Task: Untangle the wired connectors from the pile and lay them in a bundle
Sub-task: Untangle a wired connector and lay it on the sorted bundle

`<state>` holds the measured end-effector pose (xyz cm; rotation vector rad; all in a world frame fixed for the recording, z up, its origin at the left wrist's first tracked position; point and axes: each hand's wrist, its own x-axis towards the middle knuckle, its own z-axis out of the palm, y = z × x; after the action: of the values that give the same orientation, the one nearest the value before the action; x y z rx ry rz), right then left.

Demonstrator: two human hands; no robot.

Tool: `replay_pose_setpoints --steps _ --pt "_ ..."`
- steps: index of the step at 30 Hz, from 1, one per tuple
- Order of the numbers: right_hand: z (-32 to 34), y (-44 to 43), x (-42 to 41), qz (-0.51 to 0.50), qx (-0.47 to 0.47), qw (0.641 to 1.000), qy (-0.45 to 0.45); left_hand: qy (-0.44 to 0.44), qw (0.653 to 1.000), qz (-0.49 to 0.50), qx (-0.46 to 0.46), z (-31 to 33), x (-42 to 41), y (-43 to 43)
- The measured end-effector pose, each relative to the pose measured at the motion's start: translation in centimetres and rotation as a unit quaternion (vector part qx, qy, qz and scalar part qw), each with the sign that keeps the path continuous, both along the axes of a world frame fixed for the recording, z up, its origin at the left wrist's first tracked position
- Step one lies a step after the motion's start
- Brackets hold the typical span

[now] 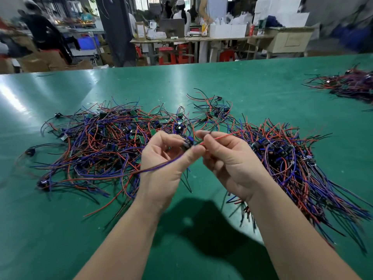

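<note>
A tangled pile [101, 142] of red, blue and black wired connectors sprawls over the left and middle of the green table [252, 93]. To the right lies a bundle [292, 164] of the same connectors with wires roughly aligned toward the near right. Above the gap between them, my left hand [163, 170] pinches a dark blue connector [188, 142] whose purple wire trails down to the left into the pile. My right hand [228, 160] pinches that connector's red wire [222, 136], which points up to the right.
Another heap of wired connectors [351, 85] sits at the far right of the table. Beyond the far table edge are work benches, boxes, red stools and people. My shadow falls on the near table surface between my forearms.
</note>
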<state>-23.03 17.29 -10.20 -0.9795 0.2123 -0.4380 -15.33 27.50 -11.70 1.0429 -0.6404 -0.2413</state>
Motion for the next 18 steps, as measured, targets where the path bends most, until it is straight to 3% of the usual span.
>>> replay_pose_setpoints --steps 2,6,8,10,12,18 --pt "0.1 -0.5 -0.1 -0.034 0.015 0.999 -0.003 -0.061 0.997 -0.031 0.034 -0.6 -0.3 -0.2" --pt "0.2 -1.8 -0.6 -0.042 0.007 0.999 0.000 -0.062 0.992 -0.062 0.091 -1.0 -0.5 -0.4" --pt "0.2 -2.4 -0.9 -0.025 -0.004 1.000 0.002 0.036 0.989 -0.096 0.108 -0.8 -0.4 -0.5" --pt "0.1 -2.8 -1.1 -0.006 -0.013 1.000 0.010 0.177 0.964 -0.173 0.099 -0.3 -0.3 -0.5" --pt "0.1 -3.0 -1.2 -0.003 -0.039 0.999 0.028 0.241 0.941 -0.210 0.106 -0.2 -0.2 -0.5" --pt "-0.5 -2.7 -1.0 -0.070 -0.191 0.970 0.136 0.175 0.957 -0.170 0.157 -1.1 -0.7 -0.5"
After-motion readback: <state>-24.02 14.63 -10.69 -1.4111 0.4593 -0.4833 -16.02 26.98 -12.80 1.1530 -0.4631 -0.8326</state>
